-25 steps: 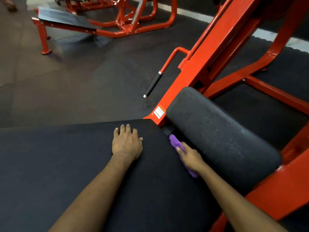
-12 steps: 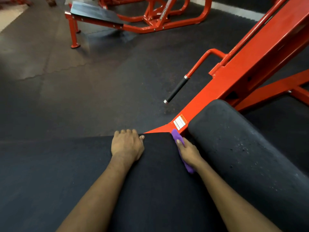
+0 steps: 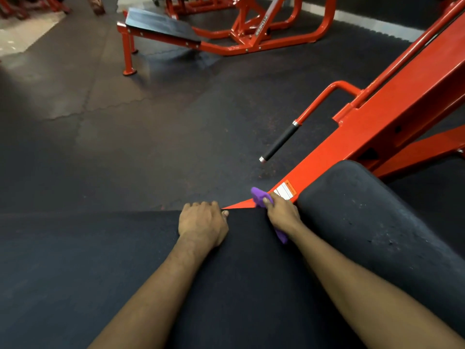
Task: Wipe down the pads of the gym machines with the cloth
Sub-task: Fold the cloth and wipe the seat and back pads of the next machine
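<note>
A wide black pad (image 3: pixel 105 268) fills the lower part of the view. My left hand (image 3: pixel 202 224) rests on its far edge, fingers curled over the rim. My right hand (image 3: pixel 283 214) holds a purple cloth (image 3: pixel 259 196) at the pad's far right corner, in the gap beside a rounded black side pad (image 3: pixel 364 222). The cloth's front end touches the red frame (image 3: pixel 377 137) near a white warning label (image 3: pixel 285 191); its tail sticks out under my wrist.
A black-gripped handle (image 3: pixel 279 142) on a red bar juts out over the dark rubber floor (image 3: pixel 125 137). Farther back stands a red bench (image 3: pixel 161 28) with a black top and another red machine frame (image 3: pixel 264 34).
My right hand has slid the cloth forward along the gap to the pad's far corner. My left hand's fingers have curled over the pad's edge. The view has shifted left.
</note>
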The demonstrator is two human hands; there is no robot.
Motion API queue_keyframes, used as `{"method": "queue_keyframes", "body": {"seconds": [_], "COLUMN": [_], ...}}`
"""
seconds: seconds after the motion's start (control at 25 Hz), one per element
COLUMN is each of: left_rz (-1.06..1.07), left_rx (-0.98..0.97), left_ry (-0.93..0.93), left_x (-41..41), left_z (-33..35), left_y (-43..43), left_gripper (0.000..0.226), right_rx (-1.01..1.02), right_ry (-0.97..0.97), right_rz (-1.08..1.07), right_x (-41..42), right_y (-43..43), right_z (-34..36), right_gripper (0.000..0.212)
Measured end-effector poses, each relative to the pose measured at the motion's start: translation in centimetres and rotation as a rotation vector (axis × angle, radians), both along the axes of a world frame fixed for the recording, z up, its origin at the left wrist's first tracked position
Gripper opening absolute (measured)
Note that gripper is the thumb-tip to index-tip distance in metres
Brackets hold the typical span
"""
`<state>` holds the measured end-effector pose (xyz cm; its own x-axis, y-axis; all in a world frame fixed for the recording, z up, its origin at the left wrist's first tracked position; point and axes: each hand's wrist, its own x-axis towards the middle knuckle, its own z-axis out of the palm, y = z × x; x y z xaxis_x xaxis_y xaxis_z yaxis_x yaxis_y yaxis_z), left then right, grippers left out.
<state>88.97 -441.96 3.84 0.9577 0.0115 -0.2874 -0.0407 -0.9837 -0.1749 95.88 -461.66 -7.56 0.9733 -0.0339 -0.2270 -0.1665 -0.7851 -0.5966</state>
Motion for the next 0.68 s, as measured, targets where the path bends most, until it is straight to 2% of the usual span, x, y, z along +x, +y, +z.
{"method": "queue_keyframes", "body": {"seconds": [0.16, 0.28, 0.4, 0.52, 0.68], "left_rz": [0.128, 0.151, 0.156, 0.176, 0.226], "left_rx": [-0.040, -0.008, 0.005, 0.017, 0.060], "left_ry": [0.018, 0.013, 0.000, -0.009, -0.045], "left_x": [0.5, -0.1, -0.7, -1.1, -2.6], "left_z": [2.1, 3.1, 3.7, 4.7, 6.5], "left_y": [2.2, 4.3, 5.5, 6.6, 9.0], "left_gripper": [0.045, 0.050, 0.052, 0.052, 0.049], "right_rx": [0.072, 0.238, 0.173, 0.053, 0.125], "right_ry": [0.068, 0.088, 0.191, 0.167, -0.024], "right_rz": [0.434, 0.403, 0.280, 0.437, 0.639], "right_x": [2.6, 2.5, 2.7, 2.3, -0.9], "right_y": [3.3, 1.4, 0.1, 4.9, 11.8], "right_z": [2.3, 1.8, 1.7, 4.2, 7.9], "right_gripper": [0.026, 0.017, 0.023, 0.022, 0.028]}}
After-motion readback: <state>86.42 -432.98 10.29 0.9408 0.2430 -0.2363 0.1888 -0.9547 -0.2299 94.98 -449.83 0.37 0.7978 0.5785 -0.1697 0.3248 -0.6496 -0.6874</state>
